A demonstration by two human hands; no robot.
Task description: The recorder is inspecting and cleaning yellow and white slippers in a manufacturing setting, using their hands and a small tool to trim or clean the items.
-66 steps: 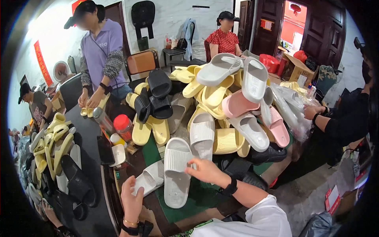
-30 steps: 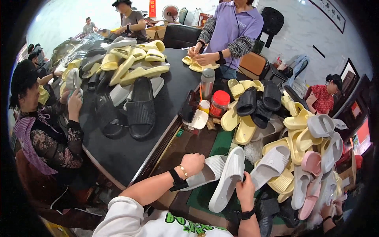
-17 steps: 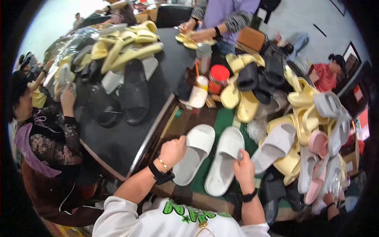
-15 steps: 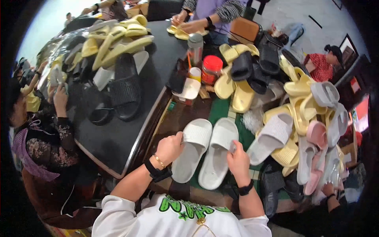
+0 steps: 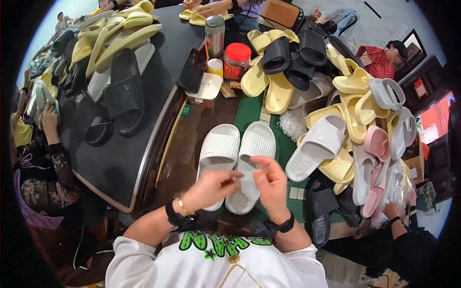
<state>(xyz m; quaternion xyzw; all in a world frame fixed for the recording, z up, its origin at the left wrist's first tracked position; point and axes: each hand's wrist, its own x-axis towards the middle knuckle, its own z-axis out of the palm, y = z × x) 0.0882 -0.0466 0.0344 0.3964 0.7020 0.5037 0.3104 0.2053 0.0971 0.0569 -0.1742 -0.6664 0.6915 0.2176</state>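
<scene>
A pair of light grey slide sandals lies side by side in front of me, toes pointing away: the left slide (image 5: 219, 144) and the right slide (image 5: 258, 139). Above the heel end of the left slide is my left hand (image 5: 211, 189), its thumb and forefinger a little apart with nothing visible between them. My right hand (image 5: 271, 187) hovers over the right slide's heel side, fingers bent loosely and apart, also holding nothing I can see. The hands cover part of both footbeds. Another light grey slide (image 5: 317, 146) rests just to the right, tilted on the pile.
Heaped yellow slides (image 5: 343, 163), black slides (image 5: 319, 206) and pink slides (image 5: 379, 144) fill the right side. A flask (image 5: 214, 36), a red-lidded jar (image 5: 237, 62), a phone (image 5: 192, 72) and a white box (image 5: 206, 89) stand beyond. Co-workers sit around the black table (image 5: 158, 86).
Both hands have let go of the slides' sides and moved inward above the heels. The slides now lie flat side by side. The whole view has shifted slightly.
</scene>
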